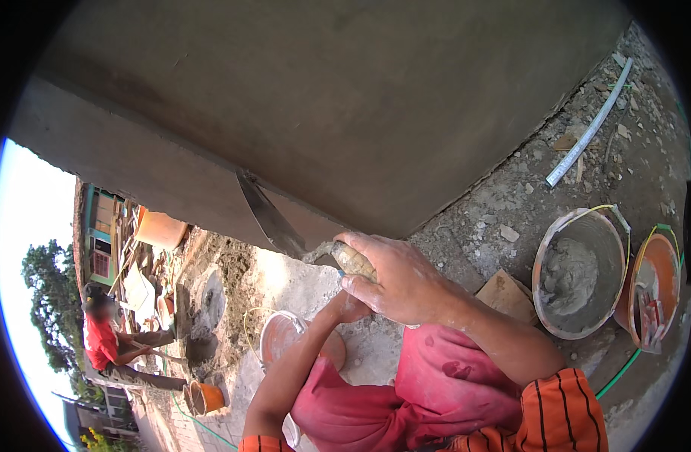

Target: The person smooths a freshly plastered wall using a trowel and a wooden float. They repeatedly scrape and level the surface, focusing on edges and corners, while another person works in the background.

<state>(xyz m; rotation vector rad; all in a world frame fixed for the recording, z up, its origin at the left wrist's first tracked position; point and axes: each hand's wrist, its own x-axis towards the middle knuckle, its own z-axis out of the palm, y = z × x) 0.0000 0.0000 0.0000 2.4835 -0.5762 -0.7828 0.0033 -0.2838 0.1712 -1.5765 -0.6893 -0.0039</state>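
Note:
My right hand is closed round the worn handle of a trowel, whose long dark blade lies against the narrow lower face of a grey plastered wall, along its edge. My left hand is just below and behind the right one; its fingers are mostly hidden, so I cannot tell if it grips anything. A bucket with a wire handle stands beyond my left forearm.
A bucket of grey mortar and an orange bucket of tools stand right, near rubble and a pale pipe. At left, a person in red holds a long-handled tool near an orange bucket and piled planks.

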